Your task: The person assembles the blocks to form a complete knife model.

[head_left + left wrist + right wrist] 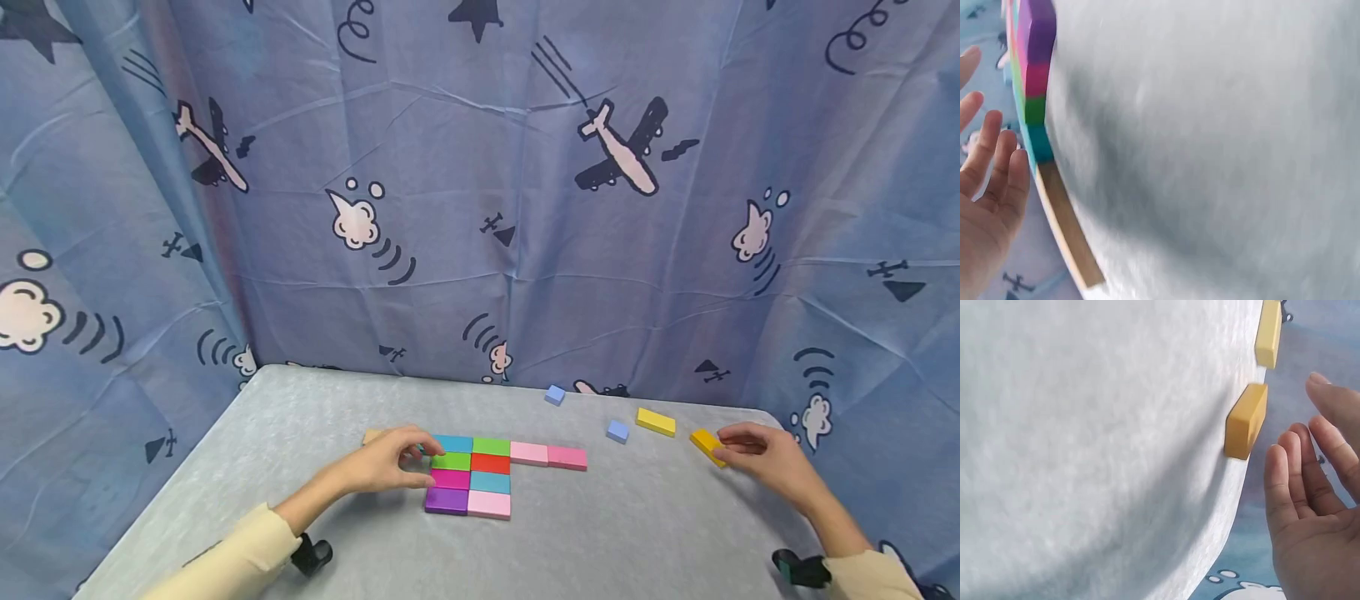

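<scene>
Flat coloured blocks lie in an arrangement on the table, among them a purple block [447, 502], a red block [491, 463] and a light pink block [489, 505]. Over its left side hovers my left hand [390, 461], fingers loosely bent, gripping nothing. A tan wooden block [1069, 225] adjoins the cyan block [1040, 144] and is mostly hidden by that hand in the head view. On the right, my right hand [761, 454] is beside an orange-yellow block [703, 446]. The right wrist view shows a gap between this block and the relaxed fingers [1280, 481].
A yellow block [656, 422] and two small blue blocks, one nearer [617, 432] and one at the back edge [555, 395], lie apart from the arrangement. Behind the grey table [615, 533] hangs a blue patterned curtain [450, 250].
</scene>
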Demonstrator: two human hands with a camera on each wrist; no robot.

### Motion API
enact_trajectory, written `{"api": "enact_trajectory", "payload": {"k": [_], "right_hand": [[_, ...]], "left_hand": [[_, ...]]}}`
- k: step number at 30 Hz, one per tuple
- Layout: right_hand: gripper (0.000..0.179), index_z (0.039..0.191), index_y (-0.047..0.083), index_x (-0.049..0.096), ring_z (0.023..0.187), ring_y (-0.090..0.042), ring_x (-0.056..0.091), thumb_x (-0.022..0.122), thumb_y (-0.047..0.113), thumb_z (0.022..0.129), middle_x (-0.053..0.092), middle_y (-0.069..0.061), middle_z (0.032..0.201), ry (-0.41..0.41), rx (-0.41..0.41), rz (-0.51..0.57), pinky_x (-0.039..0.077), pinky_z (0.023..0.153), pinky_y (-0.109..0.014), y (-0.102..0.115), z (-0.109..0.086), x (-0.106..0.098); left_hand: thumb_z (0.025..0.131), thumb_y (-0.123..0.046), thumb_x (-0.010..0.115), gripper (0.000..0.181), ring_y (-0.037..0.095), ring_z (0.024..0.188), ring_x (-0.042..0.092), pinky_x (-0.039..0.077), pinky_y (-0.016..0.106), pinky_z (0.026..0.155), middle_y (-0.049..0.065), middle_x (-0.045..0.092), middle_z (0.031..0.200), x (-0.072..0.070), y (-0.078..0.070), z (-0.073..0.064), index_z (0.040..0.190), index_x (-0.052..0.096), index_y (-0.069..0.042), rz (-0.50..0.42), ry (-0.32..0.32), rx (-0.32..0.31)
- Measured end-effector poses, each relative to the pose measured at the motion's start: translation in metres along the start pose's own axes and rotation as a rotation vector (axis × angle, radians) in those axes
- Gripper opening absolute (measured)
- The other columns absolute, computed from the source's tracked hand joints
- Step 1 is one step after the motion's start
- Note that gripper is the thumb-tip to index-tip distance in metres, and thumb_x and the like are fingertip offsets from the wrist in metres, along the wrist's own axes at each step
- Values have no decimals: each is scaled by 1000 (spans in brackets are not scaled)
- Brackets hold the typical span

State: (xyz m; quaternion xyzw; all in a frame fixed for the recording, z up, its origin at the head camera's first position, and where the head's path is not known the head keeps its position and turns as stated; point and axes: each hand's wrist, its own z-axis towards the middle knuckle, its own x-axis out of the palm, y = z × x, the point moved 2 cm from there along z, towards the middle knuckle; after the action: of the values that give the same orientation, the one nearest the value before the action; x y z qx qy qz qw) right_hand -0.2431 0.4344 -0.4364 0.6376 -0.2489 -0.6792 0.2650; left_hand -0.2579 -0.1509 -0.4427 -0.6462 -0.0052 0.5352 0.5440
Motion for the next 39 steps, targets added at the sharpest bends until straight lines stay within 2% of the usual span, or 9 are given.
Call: {"api": "enact_trajectory", "payload": {"k": [7, 12, 16, 19, 22, 25, 32, 39], "right_hand": [[57, 123, -14, 62, 89, -19, 66, 83, 25, 88, 66, -26, 114, 11, 7, -35, 56, 69, -28, -7, 6, -6], [60, 125, -15, 60, 95, -30, 66, 85, 24, 86, 63, -29, 118, 36, -11, -57, 55, 71, -27, -12, 13, -2], [61, 123, -14, 62, 99, -37, 64, 87, 25, 84, 64, -28, 116, 49, -26, -84, 55, 73, -26, -13, 17, 3], [56, 120, -13, 63, 98, -38, 63, 87, 22, 83, 65, -26, 113, 59, -39, -104, 56, 76, -32, -14, 20, 7], [49, 118, -12, 65, 97, -39, 62, 86, 16, 84, 65, -26, 111, 61, -29, -114, 57, 79, -43, -15, 22, 8], [46, 116, -11, 66, 95, -38, 62, 86, 14, 84, 65, -26, 111, 58, -13, -118, 56, 78, -47, -18, 21, 8], [44, 116, -10, 68, 96, -39, 63, 86, 14, 83, 65, -28, 113, 40, -36, -115, 57, 76, -42, -18, 19, 7], [42, 117, -10, 68, 97, -39, 65, 85, 11, 84, 66, -27, 114, 22, -76, -104, 57, 75, -32, -9, 16, 8]], "left_hand": [[86, -17, 84, 34, 21, 96, 60, 51, 30, 78, 1, 67, 112, 18, -4, 3, 116, 71, -7, -3, 46, 41], [85, -17, 86, 33, 16, 93, 59, 50, 29, 77, -2, 66, 109, 22, -4, 3, 114, 72, -9, 24, 51, 17], [83, -16, 87, 34, 14, 93, 59, 50, 28, 77, -4, 64, 108, 23, -3, 3, 113, 72, -11, 38, 47, 4], [82, -16, 88, 35, 14, 94, 58, 49, 28, 77, -5, 63, 108, 24, -2, 3, 113, 73, -12, 46, 48, 0], [82, -19, 88, 35, 13, 95, 57, 48, 28, 79, -7, 62, 108, 24, 0, 4, 113, 73, -14, 54, 51, -9], [82, -22, 88, 35, 13, 95, 57, 48, 28, 80, -8, 61, 107, 25, 3, 5, 113, 73, -15, 57, 49, -19], [82, -21, 88, 35, 15, 92, 57, 48, 28, 79, -5, 61, 103, 26, 4, 6, 113, 73, -13, 37, 39, -32], [84, -19, 87, 32, 13, 89, 56, 48, 26, 76, -4, 62, 104, 26, 6, 8, 112, 73, -12, 19, 34, -29]]}}
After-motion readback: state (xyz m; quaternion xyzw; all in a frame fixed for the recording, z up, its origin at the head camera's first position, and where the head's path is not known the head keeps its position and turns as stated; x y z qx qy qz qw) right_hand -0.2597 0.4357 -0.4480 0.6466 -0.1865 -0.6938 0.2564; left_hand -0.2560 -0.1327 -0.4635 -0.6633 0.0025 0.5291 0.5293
